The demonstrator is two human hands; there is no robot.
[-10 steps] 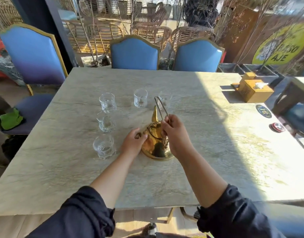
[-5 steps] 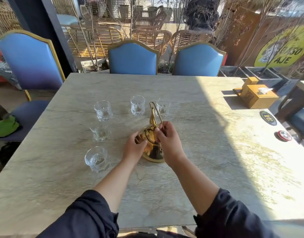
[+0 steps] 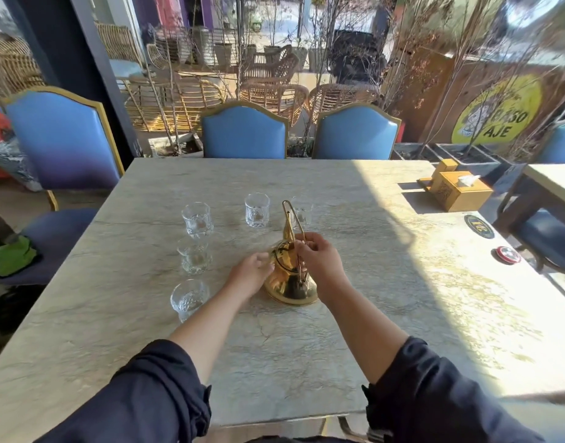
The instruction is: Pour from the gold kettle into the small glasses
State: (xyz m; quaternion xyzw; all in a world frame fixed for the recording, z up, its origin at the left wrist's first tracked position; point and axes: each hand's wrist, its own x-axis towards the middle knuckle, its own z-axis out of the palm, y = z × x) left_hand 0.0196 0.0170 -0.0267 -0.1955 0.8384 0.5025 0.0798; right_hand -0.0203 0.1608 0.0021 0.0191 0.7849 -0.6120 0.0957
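Note:
The gold kettle (image 3: 287, 282) stands on the marble table (image 3: 370, 282), its thin wire handle raised. My right hand (image 3: 319, 260) is closed on that handle just above the lid. My left hand (image 3: 251, 273) rests against the kettle's left side, fingers slightly curled. Several small clear glasses stand around it: one near my left forearm (image 3: 189, 297), one further back (image 3: 194, 257), one at the far left (image 3: 197, 219), one in the back middle (image 3: 257, 210), and one partly hidden behind the handle (image 3: 302, 214).
A wooden tissue box (image 3: 460, 191) sits at the right of the table, with two round coasters (image 3: 479, 226) (image 3: 508, 254) near the right edge. Blue chairs (image 3: 244, 132) line the far side and the left. A second table stands at right.
My right hand has slid a little up the kettle's handle and my left hand has stayed against its side. The view has tilted up; the kettle has not left the table.

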